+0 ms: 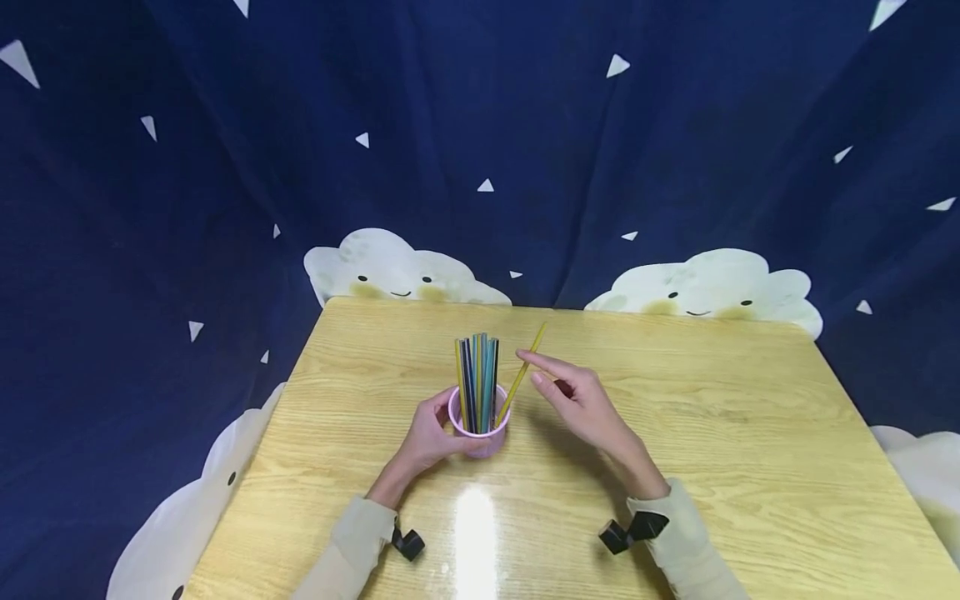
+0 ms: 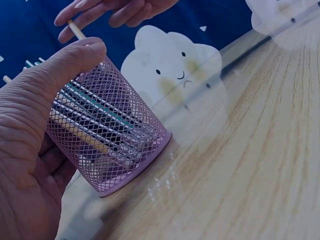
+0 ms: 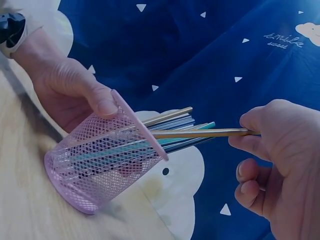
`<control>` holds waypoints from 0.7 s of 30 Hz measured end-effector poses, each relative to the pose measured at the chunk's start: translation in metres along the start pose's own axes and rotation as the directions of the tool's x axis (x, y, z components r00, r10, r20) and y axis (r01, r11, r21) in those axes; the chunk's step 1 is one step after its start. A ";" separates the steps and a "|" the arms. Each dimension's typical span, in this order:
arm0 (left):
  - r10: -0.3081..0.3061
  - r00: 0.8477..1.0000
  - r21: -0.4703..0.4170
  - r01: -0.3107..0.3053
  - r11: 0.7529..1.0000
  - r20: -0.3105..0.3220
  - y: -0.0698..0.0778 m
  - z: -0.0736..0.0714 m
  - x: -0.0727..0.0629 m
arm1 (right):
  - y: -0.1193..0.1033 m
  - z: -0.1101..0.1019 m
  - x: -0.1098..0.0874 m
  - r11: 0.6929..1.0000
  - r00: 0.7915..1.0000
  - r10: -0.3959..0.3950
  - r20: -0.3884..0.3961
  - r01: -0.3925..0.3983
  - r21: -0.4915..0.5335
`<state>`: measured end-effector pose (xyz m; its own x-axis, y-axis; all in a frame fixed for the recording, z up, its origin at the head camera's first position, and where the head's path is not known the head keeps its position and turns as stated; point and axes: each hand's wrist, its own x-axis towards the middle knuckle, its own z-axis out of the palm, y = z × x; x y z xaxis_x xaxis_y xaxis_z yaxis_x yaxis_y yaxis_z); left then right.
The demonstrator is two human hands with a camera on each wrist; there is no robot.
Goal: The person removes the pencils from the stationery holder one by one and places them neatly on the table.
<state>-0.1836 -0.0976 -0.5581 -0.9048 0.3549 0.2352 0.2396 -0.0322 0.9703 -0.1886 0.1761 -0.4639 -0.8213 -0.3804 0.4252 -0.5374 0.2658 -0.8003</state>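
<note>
- The left hand (image 1: 431, 433) is gripping the pink mesh cup (image 3: 107, 157) by its side.
- Within, bundled coloured rods (image 1: 480, 383) are standing.
- At the cup's right, one yellow rod (image 1: 515, 387) is leaning outward over the rim.
- The right hand (image 1: 581, 404) is pinching it, apparently guiding it; the next move is probably requiring a steady cup.

In the head view, the table (image 1: 750, 433) is brightly lit, white glare (image 1: 475, 542) is reflected at the bottom, and a soft shadow (image 1: 572, 446) is cast beneath the right hand (image 1: 588, 408). Both wrist views are rendered dimmer, bluish and softer.
</note>
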 end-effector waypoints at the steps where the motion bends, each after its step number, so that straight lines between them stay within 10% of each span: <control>1: -0.002 1.000 -0.003 0.002 1.000 0.002 0.000 0.000 0.000 | 0.000 -0.001 0.001 1.000 1.000 -0.001 -0.004 0.001 0.001; 21: 0.019 1.000 0.034 -0.018 0.999 -0.018 -0.003 0.001 0.001 | -0.011 -0.011 0.011 0.999 0.999 -0.026 -0.046 0.028 0.041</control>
<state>-0.1852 -0.0965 -0.5604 -0.9065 0.3370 0.2542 0.2677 -0.0066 0.9635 -0.1942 0.1790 -0.4454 -0.8147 -0.3464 0.4651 -0.5522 0.2185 -0.8045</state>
